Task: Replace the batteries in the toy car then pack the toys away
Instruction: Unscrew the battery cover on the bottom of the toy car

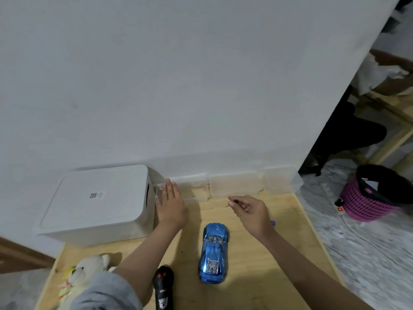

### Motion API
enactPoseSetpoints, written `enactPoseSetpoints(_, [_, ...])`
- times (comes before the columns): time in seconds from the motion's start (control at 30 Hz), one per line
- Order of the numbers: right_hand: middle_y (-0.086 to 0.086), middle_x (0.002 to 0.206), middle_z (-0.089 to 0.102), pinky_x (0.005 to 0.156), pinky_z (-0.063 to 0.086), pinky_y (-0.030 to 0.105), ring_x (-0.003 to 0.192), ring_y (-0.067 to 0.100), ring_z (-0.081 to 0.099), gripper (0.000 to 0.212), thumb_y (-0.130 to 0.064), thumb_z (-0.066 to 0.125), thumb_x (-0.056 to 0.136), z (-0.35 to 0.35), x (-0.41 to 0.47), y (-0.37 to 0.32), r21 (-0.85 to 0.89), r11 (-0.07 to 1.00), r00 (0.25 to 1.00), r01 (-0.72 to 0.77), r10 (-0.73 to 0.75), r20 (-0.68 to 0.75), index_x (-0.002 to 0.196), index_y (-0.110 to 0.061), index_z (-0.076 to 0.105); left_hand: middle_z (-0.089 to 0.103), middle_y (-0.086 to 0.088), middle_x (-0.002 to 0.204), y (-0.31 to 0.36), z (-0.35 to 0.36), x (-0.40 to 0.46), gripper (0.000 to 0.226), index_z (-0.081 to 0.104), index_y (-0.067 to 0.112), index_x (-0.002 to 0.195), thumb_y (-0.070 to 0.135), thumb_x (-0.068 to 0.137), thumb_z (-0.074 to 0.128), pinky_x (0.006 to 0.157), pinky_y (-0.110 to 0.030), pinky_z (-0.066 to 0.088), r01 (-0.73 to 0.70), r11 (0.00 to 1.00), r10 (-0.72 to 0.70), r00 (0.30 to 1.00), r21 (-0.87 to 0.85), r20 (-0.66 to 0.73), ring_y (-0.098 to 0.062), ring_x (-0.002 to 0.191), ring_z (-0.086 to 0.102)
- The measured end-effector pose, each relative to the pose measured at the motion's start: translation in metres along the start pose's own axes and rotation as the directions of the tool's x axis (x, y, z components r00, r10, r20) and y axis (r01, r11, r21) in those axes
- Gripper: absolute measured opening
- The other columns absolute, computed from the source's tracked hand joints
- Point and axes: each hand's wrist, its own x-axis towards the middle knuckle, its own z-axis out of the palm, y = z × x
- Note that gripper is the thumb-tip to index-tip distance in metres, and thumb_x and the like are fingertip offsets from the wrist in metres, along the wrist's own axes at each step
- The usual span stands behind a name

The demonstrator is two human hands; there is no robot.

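We see the blue toy car [213,252] standing on its wheels on the wooden table [263,260], at about five o'clock from centre, nose toward the wall. At its twelve to one o'clock our right hand [248,209] hovers with fingers pinched together on a thin dark tool [232,203], apparently a small screwdriver. At the car's eleven o'clock our left hand [171,203] lies flat, fingers straight and together, against a clear plastic container [194,184], just beside the white lidded box [100,202]. At the car's eight o'clock lies a black remote control [163,287]; farther at nine o'clock a white plush bear [87,271]. A pink basket [362,202] stands on the floor at three o'clock.
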Motion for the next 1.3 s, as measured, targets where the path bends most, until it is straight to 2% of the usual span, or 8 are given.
enactPoseSetpoints(0.2, [0.001, 0.074, 0.071, 0.068, 0.058, 0.03, 0.072, 0.017, 0.068, 0.007, -0.01, 0.067, 0.086, -0.006, -0.005, 0.014, 0.269, 0.927, 0.953, -0.26, 0.29, -0.08, 0.087, -0.014, 0.073, -0.006, -0.017, 0.158, 0.034, 0.004, -0.029, 0.078, 0.001, 0.007, 0.151, 0.043, 0.095, 0.042, 0.118, -0.049, 0.006, -0.045, 0.999, 0.045, 0.996, -0.01, 0.073, -0.031, 0.147, -0.004])
enactPoseSetpoints(0.4, [0.002, 0.067, 0.068, 0.06, 0.054, 0.026, 0.068, 0.017, 0.067, 0.013, -0.012, 0.067, 0.086, -0.016, -0.013, 0.031, 0.355, 0.851, 0.896, -0.388, 0.439, -0.072, 0.076, -0.018, 0.07, 0.02, -0.012, 0.155, 0.076, 0.019, -0.064, 0.083, 0.01, 0.017, 0.149, 0.055, 0.087, 0.05, 0.114, -0.052, 0.022, -0.086, 0.994, 0.095, 0.98, -0.06, 0.173, -0.031, 0.14, 0.026])
enactPoseSetpoints(0.6, [0.006, 0.064, 0.063, 0.057, 0.053, 0.022, 0.063, 0.017, 0.064, 0.016, -0.009, 0.066, 0.086, -0.033, -0.023, 0.045, 0.362, 0.823, 0.88, -0.438, 0.475, -0.013, 0.07, -0.012, 0.069, 0.006, -0.018, 0.155, 0.1, 0.036, -0.086, 0.084, 0.004, 0.035, 0.149, 0.034, 0.086, 0.06, 0.095, -0.043, 0.044, 0.01, 0.999, -0.023, 0.93, 0.038, 0.367, -0.039, 0.13, 0.035])
enactPoseSetpoints(0.8, [0.001, 0.056, 0.061, 0.065, 0.053, 0.034, 0.065, 0.021, 0.062, 0.025, -0.008, 0.067, 0.085, -0.047, -0.03, 0.056, 0.339, 0.82, 0.877, -0.462, 0.479, 0.039, 0.062, -0.013, 0.065, 0.019, -0.018, 0.145, 0.108, 0.049, -0.091, 0.074, 0.014, 0.037, 0.146, 0.017, 0.089, 0.055, 0.073, -0.031, 0.046, 0.069, 0.996, -0.083, 0.952, 0.059, 0.294, -0.034, 0.116, 0.04])
enactPoseSetpoints(1.0, [0.006, 0.062, 0.062, 0.067, 0.053, 0.037, 0.066, 0.02, 0.062, 0.019, -0.011, 0.067, 0.086, -0.06, -0.035, 0.06, 0.329, 0.828, 0.888, -0.454, 0.45, 0.095, 0.068, -0.007, 0.068, 0.027, -0.02, 0.137, 0.111, 0.054, -0.092, 0.074, 0.016, 0.042, 0.143, 0.017, 0.087, 0.056, 0.075, -0.034, 0.05, 0.183, 0.983, -0.179, 0.932, 0.017, 0.316, -0.034, 0.108, 0.047])
enactPoseSetpoints(1.13, [0.007, 0.063, 0.06, 0.064, 0.052, 0.029, 0.064, 0.017, 0.061, 0.019, -0.01, 0.065, 0.087, -0.068, -0.031, 0.053, 0.368, 0.809, 0.885, -0.459, 0.453, 0.107, 0.068, -0.005, 0.065, 0.033, -0.014, 0.127, 0.111, 0.046, -0.095, 0.071, 0.018, 0.045, 0.142, 0.027, 0.086, 0.058, 0.073, -0.033, 0.047, 0.19, 0.976, -0.158, 0.956, -0.111, 0.248, -0.032, 0.098, 0.052])
enactPoseSetpoints(1.2, [0.007, 0.064, 0.06, 0.061, 0.055, 0.025, 0.063, 0.016, 0.061, 0.017, -0.01, 0.065, 0.087, -0.073, -0.027, 0.046, 0.417, 0.783, 0.88, -0.461, 0.464, 0.102, 0.072, -0.003, 0.066, 0.038, -0.014, 0.124, 0.11, 0.041, -0.095, 0.073, 0.017, 0.044, 0.143, 0.031, 0.085, 0.061, 0.071, -0.032, 0.048, 0.164, 0.943, -0.101, 0.97, -0.29, 0.219, -0.028, 0.085, 0.055])
enactPoseSetpoints(1.3, [0.006, 0.065, 0.063, 0.061, 0.056, 0.026, 0.062, 0.014, 0.061, 0.013, -0.013, 0.064, 0.088, -0.082, -0.02, 0.035, 0.53, 0.662, 0.825, -0.53, 0.546, 0.143, 0.079, -0.004, 0.067, 0.056, -0.009, 0.117, 0.116, 0.031, -0.096, 0.071, 0.025, 0.036, 0.141, 0.024, 0.085, 0.066, 0.075, -0.029, 0.052, 0.018, 0.753, 0.053, 0.995, -0.658, 0.087, -0.017, 0.081, 0.06])
